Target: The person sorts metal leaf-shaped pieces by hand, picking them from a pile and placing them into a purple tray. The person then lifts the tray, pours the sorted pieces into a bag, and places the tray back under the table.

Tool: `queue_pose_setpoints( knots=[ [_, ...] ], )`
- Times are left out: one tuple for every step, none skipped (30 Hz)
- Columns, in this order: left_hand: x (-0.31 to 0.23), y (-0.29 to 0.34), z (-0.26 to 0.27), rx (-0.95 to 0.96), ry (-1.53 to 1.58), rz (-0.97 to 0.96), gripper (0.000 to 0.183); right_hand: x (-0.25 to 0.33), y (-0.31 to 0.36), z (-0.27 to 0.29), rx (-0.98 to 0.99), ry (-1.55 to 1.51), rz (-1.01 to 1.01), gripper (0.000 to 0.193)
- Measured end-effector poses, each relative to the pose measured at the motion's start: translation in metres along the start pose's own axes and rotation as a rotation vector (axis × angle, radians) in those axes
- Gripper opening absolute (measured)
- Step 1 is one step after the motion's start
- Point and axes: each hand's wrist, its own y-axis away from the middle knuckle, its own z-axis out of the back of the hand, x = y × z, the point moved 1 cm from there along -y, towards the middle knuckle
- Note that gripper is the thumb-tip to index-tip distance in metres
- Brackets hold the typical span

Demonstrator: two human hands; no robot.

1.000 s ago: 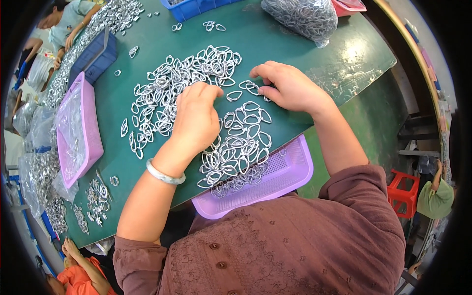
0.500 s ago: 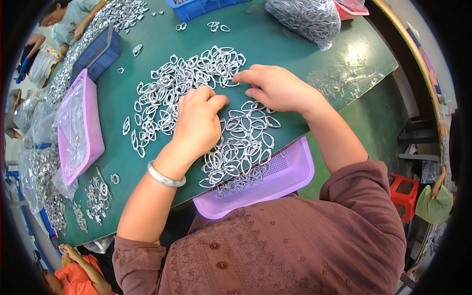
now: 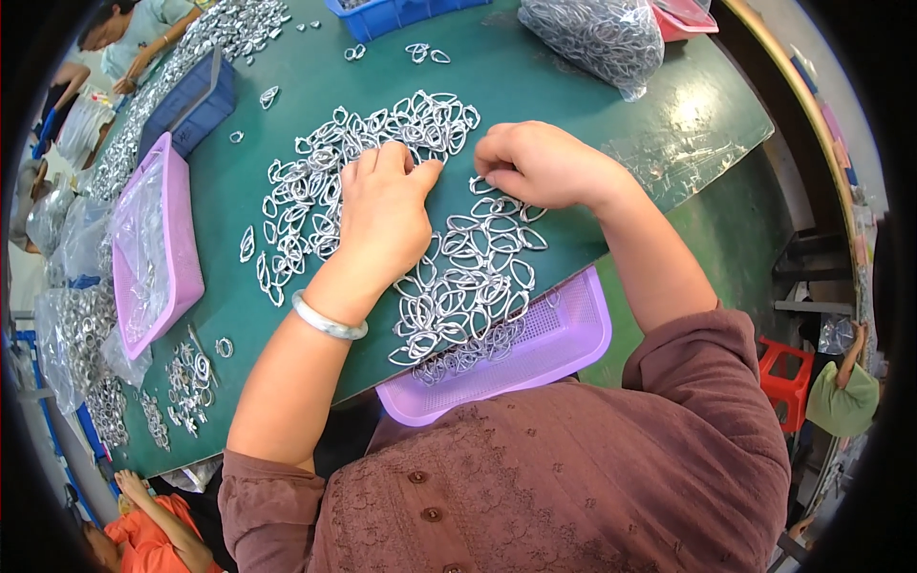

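A loose heap of silver, leaf-shaped metal rings (image 3: 310,191) lies on the green table. My left hand (image 3: 382,205) rests on this heap, fingers bent down onto the rings and thumb held apart; its fingertips are partly hidden. To the right, my right hand (image 3: 549,164) is closed, with thumb and fingers together at a small silver ring (image 3: 480,185) at the top of a second, nearer group. That nearer group of silver rings (image 3: 478,253) spreads to the table's front edge. Beneath the edge, a purple mesh basket (image 3: 564,334) holds more rings.
At left stands a purple tray (image 3: 181,277) with plastic bags, beside a dark blue bin (image 3: 196,100). A bag of rings (image 3: 602,43) sits at the far right, near another blue bin (image 3: 411,14). Other people work along the left side. A red stool (image 3: 785,382) stands at right.
My left hand has shifted slightly away from me over the heap. My right hand has drawn back from the heap to the right, its fingers now curled in at the nearer group.
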Motion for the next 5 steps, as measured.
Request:
queue_pose_setpoints(
  knots=[
    [-0.0013,-0.0013,0.0005,0.009,-0.005,0.003,0.034,0.0005,-0.0024,-0.0009,-0.057,0.038,-0.01,0.019],
    [-0.002,-0.0021,0.0001,0.018,-0.009,0.006,0.034,0.0012,-0.0052,-0.0034,-0.113,0.075,-0.02,0.022],
    [-0.0024,-0.0026,0.0002,0.027,-0.013,0.009,0.034,0.0009,-0.0072,-0.0062,-0.17,0.113,-0.03,0.024],
    [-0.0028,-0.0021,0.0007,0.042,-0.008,0.026,0.037,-0.001,-0.0088,-0.0096,-0.172,0.169,-0.022,0.034],
    [-0.0031,-0.0012,0.0018,0.058,-0.003,0.043,0.04,-0.0009,-0.0103,-0.0085,-0.136,0.202,-0.048,0.034]
  ],
)
